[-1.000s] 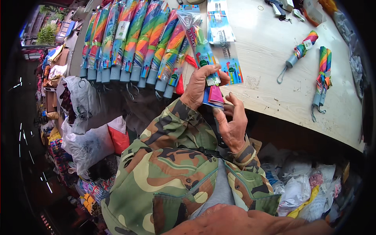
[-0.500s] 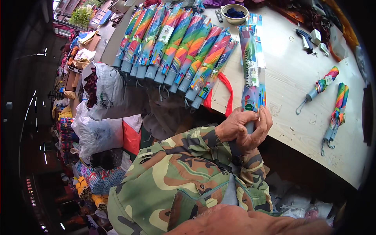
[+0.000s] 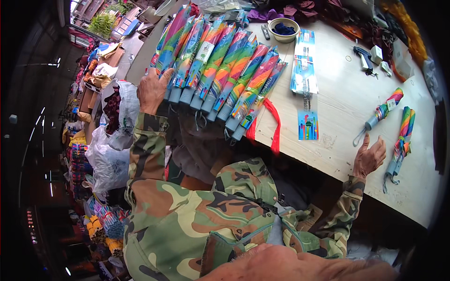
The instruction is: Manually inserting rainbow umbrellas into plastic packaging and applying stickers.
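Observation:
My left hand is closed around the handle end of a rainbow umbrella in a clear sleeve, at the left end of a row of sleeved umbrellas. Their grey handles point toward me. Over the table's front edge reaches my right hand, its fingers apart and nothing in them. Just beyond its fingertips is the grey handle of an unsleeved folded umbrella. Farther right lies a bundle of rainbow umbrellas with two grey handles. A stack of flat printed clear sleeves lies mid-table.
A bowl of dark blue cloth stands at the back beside a small snipping tool. Back right sits a glue gun near white blocks. A red ribbon hangs over the front edge. White sacks fill the left.
The sleeved umbrella both hands held mid-table has left there. My left hand has moved to the row's left end, my right hand toward the loose umbrellas, opening.

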A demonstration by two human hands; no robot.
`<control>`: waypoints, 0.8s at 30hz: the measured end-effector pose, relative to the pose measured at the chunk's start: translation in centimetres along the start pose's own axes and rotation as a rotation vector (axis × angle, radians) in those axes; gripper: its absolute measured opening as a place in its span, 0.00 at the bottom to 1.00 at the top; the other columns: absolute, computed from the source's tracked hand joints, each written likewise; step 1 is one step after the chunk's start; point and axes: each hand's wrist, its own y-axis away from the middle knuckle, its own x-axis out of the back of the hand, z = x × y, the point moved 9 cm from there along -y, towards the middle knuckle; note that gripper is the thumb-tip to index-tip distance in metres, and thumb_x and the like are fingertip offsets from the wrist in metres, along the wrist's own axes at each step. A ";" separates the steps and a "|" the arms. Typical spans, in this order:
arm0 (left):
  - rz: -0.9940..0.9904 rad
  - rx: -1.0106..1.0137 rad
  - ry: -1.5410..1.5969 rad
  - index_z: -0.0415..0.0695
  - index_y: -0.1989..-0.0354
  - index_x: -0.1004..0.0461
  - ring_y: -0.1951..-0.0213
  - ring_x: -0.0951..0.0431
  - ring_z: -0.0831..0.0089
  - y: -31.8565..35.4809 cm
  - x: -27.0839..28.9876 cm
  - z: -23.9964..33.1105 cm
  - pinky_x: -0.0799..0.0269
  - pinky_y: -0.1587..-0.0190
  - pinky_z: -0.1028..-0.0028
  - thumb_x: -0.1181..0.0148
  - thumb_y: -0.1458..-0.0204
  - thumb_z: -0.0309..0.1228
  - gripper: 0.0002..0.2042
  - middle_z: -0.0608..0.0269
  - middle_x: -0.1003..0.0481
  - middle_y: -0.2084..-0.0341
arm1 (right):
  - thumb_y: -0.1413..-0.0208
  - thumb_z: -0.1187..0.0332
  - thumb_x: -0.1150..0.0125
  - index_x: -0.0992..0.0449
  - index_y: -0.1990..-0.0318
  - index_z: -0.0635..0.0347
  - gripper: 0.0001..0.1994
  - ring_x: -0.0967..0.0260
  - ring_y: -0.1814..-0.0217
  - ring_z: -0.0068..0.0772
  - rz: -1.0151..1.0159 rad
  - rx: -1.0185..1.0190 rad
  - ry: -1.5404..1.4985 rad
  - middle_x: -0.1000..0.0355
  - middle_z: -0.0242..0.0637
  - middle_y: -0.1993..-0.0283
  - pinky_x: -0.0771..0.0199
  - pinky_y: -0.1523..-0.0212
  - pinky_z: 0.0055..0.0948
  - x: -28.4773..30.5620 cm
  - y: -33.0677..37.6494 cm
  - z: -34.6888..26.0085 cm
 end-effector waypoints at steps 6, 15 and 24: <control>0.126 -0.310 -0.103 0.40 0.63 0.22 0.58 0.20 0.38 -1.3 -5.3 1.6 0.28 0.51 0.44 0.43 0.31 0.61 0.30 0.44 0.17 0.64 | 0.32 0.32 0.40 0.24 0.34 0.60 0.38 0.28 0.33 0.61 -0.225 -0.222 0.074 0.23 0.51 0.37 0.28 0.36 0.61 -3.9 -4.0 5.1; 0.314 -0.487 0.133 0.37 0.47 0.19 0.47 0.19 0.48 6.0 -0.7 10.1 0.24 0.43 0.52 0.30 0.33 0.44 0.20 0.49 0.17 0.52 | 0.29 0.48 0.36 0.21 0.31 0.42 0.24 0.24 0.39 0.57 -0.032 -0.154 -0.227 0.23 0.49 0.40 0.25 0.41 0.57 -5.1 -6.2 0.3; -0.342 -0.725 0.877 0.36 0.47 0.21 0.55 0.19 0.52 21.8 -5.5 32.2 0.24 0.49 0.57 0.25 0.39 0.37 0.19 0.49 0.19 0.59 | 0.37 0.47 0.31 0.21 0.40 0.50 0.24 0.28 0.39 0.60 -0.407 -0.150 -0.273 0.26 0.53 0.43 0.29 0.40 0.61 -6.4 -6.7 -4.5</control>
